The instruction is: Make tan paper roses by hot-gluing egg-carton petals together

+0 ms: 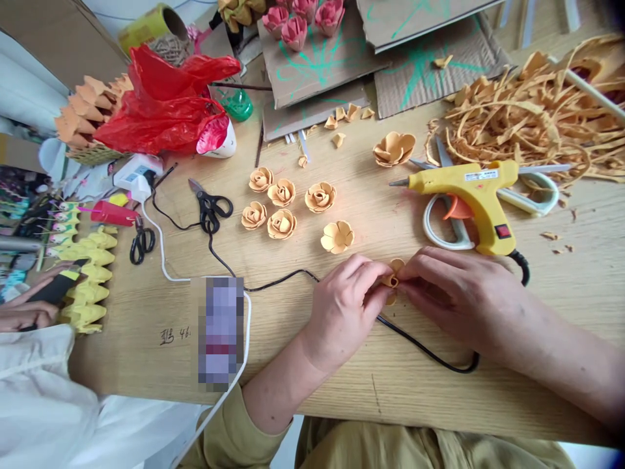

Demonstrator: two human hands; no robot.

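Observation:
My left hand [344, 303] and my right hand [449, 293] meet at the table's front middle, both pinched round a small tan foam flower [393, 279] that is mostly hidden by the fingers. Just beyond them lies an open tan foam flower [337, 236]. Several finished tan foam roses [282, 193] sit in a cluster further back. A yellow glue gun [476, 195] stands right behind my right hand, nozzle pointing left, its black cord [424, 352] running under my wrists.
White-handled scissors [532, 195] lie under the glue gun. A heap of tan foam strips [532, 117] fills the back right. Black scissors [209, 205], a red plastic bag [170, 104], cardboard sheets with pink flowers [303, 19] and yellow foam pieces [88, 280] lie left and behind. Another person's hand [27, 306] is at far left.

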